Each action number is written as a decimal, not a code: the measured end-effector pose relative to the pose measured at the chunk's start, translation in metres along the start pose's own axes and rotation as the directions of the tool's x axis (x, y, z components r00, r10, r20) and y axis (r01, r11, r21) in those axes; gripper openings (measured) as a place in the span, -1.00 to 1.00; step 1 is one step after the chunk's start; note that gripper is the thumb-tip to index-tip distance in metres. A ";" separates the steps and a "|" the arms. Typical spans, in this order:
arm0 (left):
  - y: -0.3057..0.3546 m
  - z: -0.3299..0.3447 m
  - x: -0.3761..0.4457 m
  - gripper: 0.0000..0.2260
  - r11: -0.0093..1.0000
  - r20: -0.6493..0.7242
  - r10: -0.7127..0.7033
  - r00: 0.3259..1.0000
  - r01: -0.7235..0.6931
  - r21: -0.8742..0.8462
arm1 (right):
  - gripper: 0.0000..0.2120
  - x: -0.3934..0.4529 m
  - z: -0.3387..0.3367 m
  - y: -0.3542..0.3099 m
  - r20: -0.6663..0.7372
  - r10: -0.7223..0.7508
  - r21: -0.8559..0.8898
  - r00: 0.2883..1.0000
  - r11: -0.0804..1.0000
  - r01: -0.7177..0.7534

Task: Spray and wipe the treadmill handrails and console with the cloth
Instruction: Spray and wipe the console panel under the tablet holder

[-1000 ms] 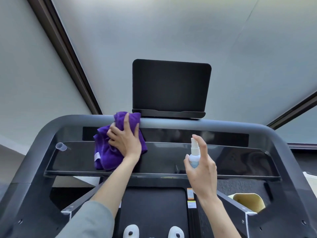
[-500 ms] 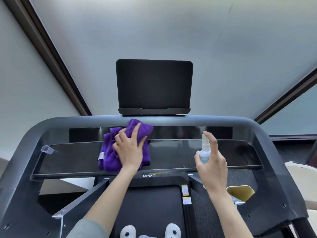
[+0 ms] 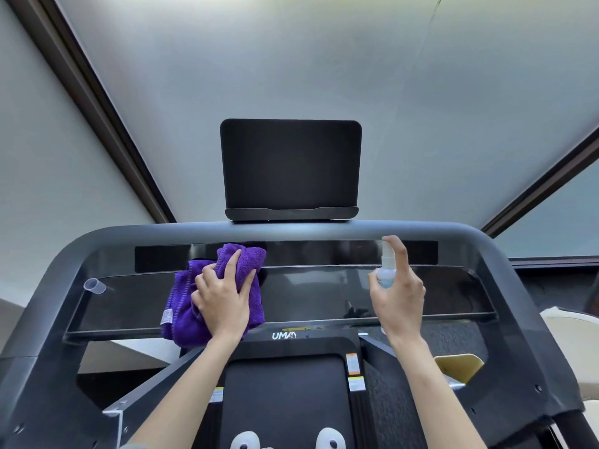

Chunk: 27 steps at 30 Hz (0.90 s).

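- My left hand [image 3: 223, 301] lies flat on the purple cloth [image 3: 214, 296], palm down and fingers spread, pressing it against the glossy black console panel [image 3: 317, 296]; it is a flat press, not a closed fist, with the forefinger stretched up over the cloth's top fold.
- The cloth is bunched and folded under my palm, left of the panel's middle. Its upper edge reaches the darker strip [image 3: 324, 252] above the panel, its lower edge hangs just over the panel's front lip, and a small white label [image 3: 167, 316] shows at its left edge.
- My right hand [image 3: 400, 294] is closed around a small spray bottle [image 3: 386, 270], held upright in front of the right half of the panel. My forefinger rests on top of the white nozzle, and the pale bluish body shows between thumb and fingers.
- I cannot tell whether the nozzle is pressed down.
- The two hands are well apart, with bare panel between them.
- The grey handrail [image 3: 324, 228] curves over the top of the console and runs down both sides toward me.
- A dark tablet holder [image 3: 290, 166] stands on the top bar, above and between my hands.
- A small clear cap [image 3: 94, 285] sits at the far left end of the panel.
- Below the panel I see white lettering [image 3: 283, 335], the black running belt [image 3: 285, 400], and the tips of two white shoes [image 3: 285, 440].
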<state>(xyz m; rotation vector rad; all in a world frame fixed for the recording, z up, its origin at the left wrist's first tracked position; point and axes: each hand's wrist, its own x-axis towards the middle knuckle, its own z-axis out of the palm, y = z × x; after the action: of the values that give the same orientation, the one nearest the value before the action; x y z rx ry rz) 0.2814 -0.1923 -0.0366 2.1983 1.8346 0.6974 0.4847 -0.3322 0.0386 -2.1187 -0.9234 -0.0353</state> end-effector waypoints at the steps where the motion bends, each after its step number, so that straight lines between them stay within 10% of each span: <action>1: 0.000 0.001 0.000 -0.58 1.000 -0.003 0.002 1.000 -0.002 -0.002 | -0.40 -0.001 0.000 0.001 -0.015 -0.002 0.012 1.000 1.000 0.002; 27: 0.025 0.015 -0.028 -0.58 1.000 -0.024 -0.022 0.999 0.022 -0.002 | -0.35 -0.054 -0.022 0.025 0.031 0.012 0.006 0.999 1.000 -0.012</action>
<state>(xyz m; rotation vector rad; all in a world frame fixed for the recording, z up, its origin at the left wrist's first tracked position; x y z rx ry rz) 0.3068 -0.2221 -0.0447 2.1750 1.8661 0.7238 0.4665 -0.3901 0.0201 -2.1246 -0.9278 0.0068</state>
